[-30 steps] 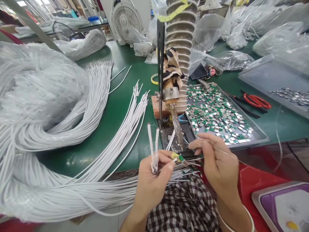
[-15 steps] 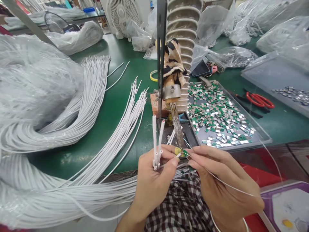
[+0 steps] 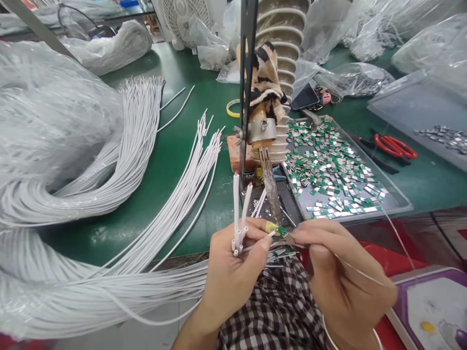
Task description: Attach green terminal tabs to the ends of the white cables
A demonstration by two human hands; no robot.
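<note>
My left hand [image 3: 237, 267] is closed around several short white cables [image 3: 243, 209], their cut ends pointing up. Its thumb and yellow-wrapped index finger pinch one cable end [image 3: 270, 234] beside a small green circuit board [image 3: 282, 231]. The fingertips of my right hand [image 3: 346, 267] are closed at the board's metal plug end [image 3: 288, 238]. Whether cable and board are joined is too small to tell. A thin solder wire [image 3: 365, 275] runs across my right hand. Just above the board is the tip of a clamped soldering iron [image 3: 270, 189].
Long white cables [image 3: 171, 199] lie on the left of the green table [image 3: 175, 141]. A clear tray [image 3: 396, 201] of small boards stands right, near red-handled pliers [image 3: 396, 146]. A ribbed hose [image 3: 282, 29] and black upright bar [image 3: 246, 82] rise behind the iron.
My right hand has shifted slightly right, and its thumb has dropped lower. More of the board and its metal plug shows. My left hand keeps its pinch. The view has moved slightly.
</note>
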